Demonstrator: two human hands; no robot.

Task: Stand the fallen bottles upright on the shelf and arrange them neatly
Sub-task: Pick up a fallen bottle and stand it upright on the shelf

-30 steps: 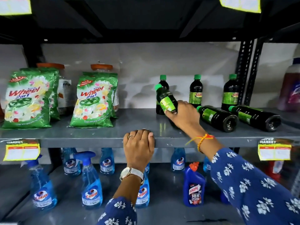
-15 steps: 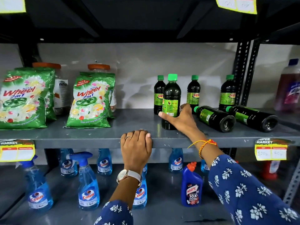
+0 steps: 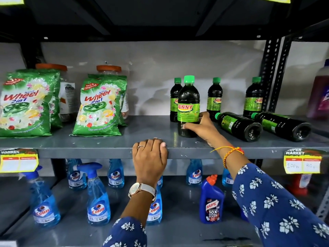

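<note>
A dark Sunny bottle (image 3: 188,106) with a green cap stands upright on the grey shelf (image 3: 110,139). My right hand (image 3: 201,128) wraps its lower half from the right. Three more Sunny bottles stand along the back: one (image 3: 174,100) just behind it, one (image 3: 214,97) in the middle, one (image 3: 253,98) at the right. Two bottles lie on their sides, bases toward me: one (image 3: 238,126) beside my right hand, the other (image 3: 281,125) further right. My left hand (image 3: 150,157) grips the shelf's front edge.
Green Wheel detergent bags (image 3: 99,107) and orange-lidded jars (image 3: 108,69) fill the shelf's left half. A black upright post (image 3: 268,77) bounds the right end. Below stand blue Colin spray bottles (image 3: 98,198) and a Harpic bottle (image 3: 211,202). Price tags (image 3: 302,161) hang on the edge.
My right hand has tilted the Sunny bottle up from a slant to upright and set it on the shelf. The left hand has stayed on the edge.
</note>
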